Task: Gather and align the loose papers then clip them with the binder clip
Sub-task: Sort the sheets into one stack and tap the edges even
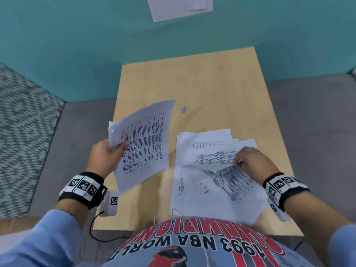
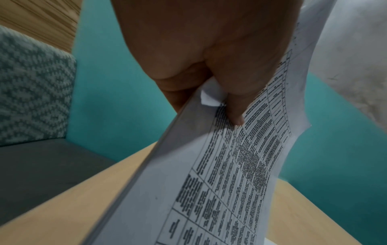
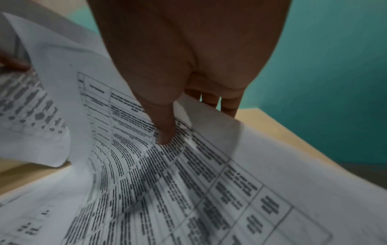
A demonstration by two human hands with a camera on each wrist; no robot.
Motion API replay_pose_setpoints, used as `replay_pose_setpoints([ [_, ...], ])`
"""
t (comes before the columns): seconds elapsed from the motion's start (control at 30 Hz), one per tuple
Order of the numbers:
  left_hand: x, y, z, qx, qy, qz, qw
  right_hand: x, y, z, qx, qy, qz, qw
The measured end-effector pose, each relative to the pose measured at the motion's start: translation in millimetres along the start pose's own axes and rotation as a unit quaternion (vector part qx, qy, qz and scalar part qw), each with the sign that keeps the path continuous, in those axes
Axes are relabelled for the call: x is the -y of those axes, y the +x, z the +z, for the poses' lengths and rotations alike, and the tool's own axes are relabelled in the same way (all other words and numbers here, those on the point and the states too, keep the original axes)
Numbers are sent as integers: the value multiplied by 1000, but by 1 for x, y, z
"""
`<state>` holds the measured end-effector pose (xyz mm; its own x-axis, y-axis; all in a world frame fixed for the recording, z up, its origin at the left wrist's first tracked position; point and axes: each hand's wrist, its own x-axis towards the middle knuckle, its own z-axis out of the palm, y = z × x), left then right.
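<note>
My left hand [image 1: 105, 157] grips a floppy stack of papers [image 1: 143, 143] by one edge — my right hand [image 1: 250, 160] pinches a sheet [image 1: 229, 180] off the table's [image 1: 212, 83] pile; binder clip [image 1: 184, 109] sits beyond — thin, slippery stuff.

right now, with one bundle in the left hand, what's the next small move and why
Probably lift the sheet the right hand is pinching and lay it onto the bundle in the left hand. Loose sheets remain on the table; the binder clip lies untouched.

Printed sheaf [image 1: 143, 143] raised, tilted; loose papers [image 1: 208, 170] overlapping on table; small, blurry binder clip [image 1: 184, 109] apparently lying apart.
</note>
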<state>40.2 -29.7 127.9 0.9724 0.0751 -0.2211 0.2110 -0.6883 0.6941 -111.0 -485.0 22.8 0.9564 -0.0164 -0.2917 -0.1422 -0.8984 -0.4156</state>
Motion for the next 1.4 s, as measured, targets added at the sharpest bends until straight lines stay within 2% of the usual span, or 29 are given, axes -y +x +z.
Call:
replay_pose_setpoints([
  [0.13,7,-31,-9,-19,22,-30,999,16,54,18,32,-127,-60,990],
  [0.23,16,-56,-16,-56,38,-39,997,19,79,34,113,-184,-106,971],
  [0.3,18,-72,-19,-74,65,-26,995,20,86,37,155,-176,-104,967],
  [0.47,30,-98,-20,-92,41,-31,994,24,90,30,164,-198,-84,963],
  [0.7,31,-101,-12,-84,26,-50,995,19,72,21,177,-53,-5,983],
  [0.83,31,-89,-8,-76,27,-40,996,-3,45,5,90,123,78,985],
  [0.9,31,-81,-7,-71,26,-31,997,-14,26,-12,51,219,134,965],
  [1.0,32,-68,-7,-60,24,-24,998,-22,-7,-28,-16,372,243,896],
  [1.07,35,-61,-7,-46,18,-28,998,-21,-24,-26,-20,437,300,848],
  [1.1,37,-58,-7,-40,15,-31,999,-19,-29,-19,-9,443,310,841],
  [1.13,38,-55,-7,-33,12,-33,999,-15,-31,-10,2,425,316,848],
  [1.2,38,-50,-8,-25,14,-35,999,-7,-32,12,15,340,307,889],
  [1.27,37,-46,-10,-13,39,-19,999,2,-28,38,-5,247,311,918],
  [1.33,37,-43,-13,-4,63,-1,998,14,-23,59,-28,179,324,929],
  [1.4,39,-41,-17,5,74,3,997,24,-19,73,-48,179,316,930],
])
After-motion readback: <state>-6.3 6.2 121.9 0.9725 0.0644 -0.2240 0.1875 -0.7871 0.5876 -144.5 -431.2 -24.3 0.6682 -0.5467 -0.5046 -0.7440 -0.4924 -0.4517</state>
